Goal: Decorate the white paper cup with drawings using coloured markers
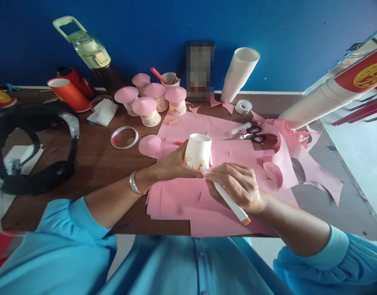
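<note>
The right hand (236,186) pinches a white marker (230,201) between thumb and fingers, its tip at the lower wall of a paper cup (196,150); whether it touches is too small to tell. The left hand (173,164) curls round that cup, thumb along its lower edge, holding it narrow end up above the pink paper (178,200). The step in hand looks like drawing yellow flowers on the wall; the next stroke would call for a steady cup and a light tip, with a small turn to reach bare wall. Beyond the hands, counted: one loose pink cone (150,145), one pair of scissors (258,138), one clear tube (239,129), and two rolls of tape, a wide ring (113,139) and a small clear roll (243,107). Farther back stand five cone-topped cups (151,119), one pen cup (175,82) holding two pens, orange and black, and two stacks of cups, one upright (239,78), one leaning (317,104) at the right.
</note>
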`<state>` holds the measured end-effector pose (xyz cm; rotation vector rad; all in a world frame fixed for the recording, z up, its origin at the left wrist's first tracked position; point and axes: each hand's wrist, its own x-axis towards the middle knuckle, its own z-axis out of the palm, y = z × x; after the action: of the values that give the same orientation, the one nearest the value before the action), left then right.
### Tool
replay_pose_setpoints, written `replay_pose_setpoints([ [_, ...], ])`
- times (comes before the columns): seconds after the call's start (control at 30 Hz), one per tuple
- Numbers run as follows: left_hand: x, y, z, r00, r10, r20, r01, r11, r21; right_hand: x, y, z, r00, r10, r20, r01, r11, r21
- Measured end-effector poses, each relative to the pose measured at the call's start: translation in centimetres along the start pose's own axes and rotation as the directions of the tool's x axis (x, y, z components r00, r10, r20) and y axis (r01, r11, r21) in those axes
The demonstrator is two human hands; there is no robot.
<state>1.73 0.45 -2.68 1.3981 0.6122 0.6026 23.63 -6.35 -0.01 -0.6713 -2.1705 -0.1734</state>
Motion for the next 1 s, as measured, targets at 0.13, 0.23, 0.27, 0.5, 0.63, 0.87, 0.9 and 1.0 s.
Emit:
replay_pose_setpoints([
  [0.13,0.00,-0.01,0.01,1.000,0.001,0.004,-0.001,1.000,-0.005,-0.08,0.02,0.05,1.000,-0.011,-0.001,0.011,1.000,0.011],
  [0.23,-0.02,-0.01,0.05,1.000,0.002,-0.001,-0.002,1.000,0.002,-0.05,0.01,0.01,1.000,-0.011,0.009,0.011,1.000,0.011],
  [0.27,-0.03,0.01,0.05,1.000,0.000,-0.005,0.000,1.000,0.005,-0.03,0.02,-0.01,1.000,-0.013,0.011,0.013,1.000,0.011],
  [0.5,0.00,0.09,0.08,1.000,-0.019,-0.020,0.019,0.999,0.043,0.00,0.10,-0.06,0.999,-0.034,0.011,0.034,0.999,0.013],
  [0.63,0.04,0.05,0.14,1.000,-0.004,-0.027,0.006,0.998,0.058,-0.02,0.10,-0.06,1.000,-0.027,0.006,0.027,1.000,-0.005],
  [0.87,0.02,-0.22,0.07,1.000,0.012,-0.017,-0.011,0.997,0.078,-0.16,0.09,-0.06,1.000,-0.023,-0.009,0.023,1.000,0.007],
  [0.9,0.02,-0.18,0.06,1.000,0.016,-0.021,-0.014,0.996,0.087,-0.19,0.09,-0.06,0.999,-0.028,-0.015,0.028,1.000,0.012],
  [1.0,0.03,0.10,0.10,1.000,0.007,-0.025,-0.004,0.994,0.107,-0.27,0.11,-0.05,0.999,-0.029,-0.027,0.029,1.000,0.011],
])
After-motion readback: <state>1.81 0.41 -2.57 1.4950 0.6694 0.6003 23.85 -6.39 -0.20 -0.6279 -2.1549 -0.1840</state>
